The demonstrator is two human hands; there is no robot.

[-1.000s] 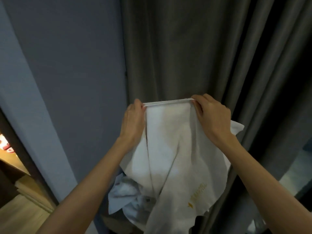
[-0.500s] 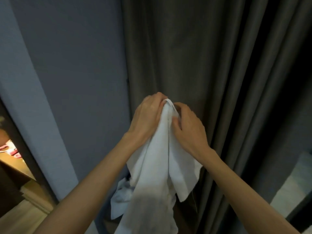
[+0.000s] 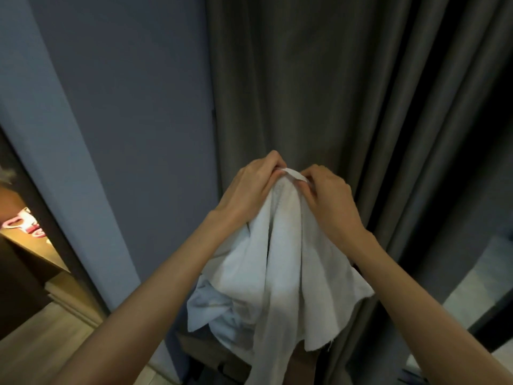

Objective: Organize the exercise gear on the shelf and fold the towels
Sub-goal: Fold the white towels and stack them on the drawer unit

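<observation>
White towel [image 3: 286, 262], bunched, draped from hands

I see a white towel [image 3: 283, 262] held up in the air, its hemmed top edge bunched together — the rest hangs down in loose folds, over a pale blue cloth [image 3: 211, 304] crumpled beneath it.

Your left hand [image 3: 249, 190] and right hand [image 3: 327, 201] pinch the top hem of a white towel [image 3: 283, 262] close together before the grey curtain [image 3: 319, 93]; the cloth hangs bunched over a pale blue towel [image 3: 211, 304].
</observation>
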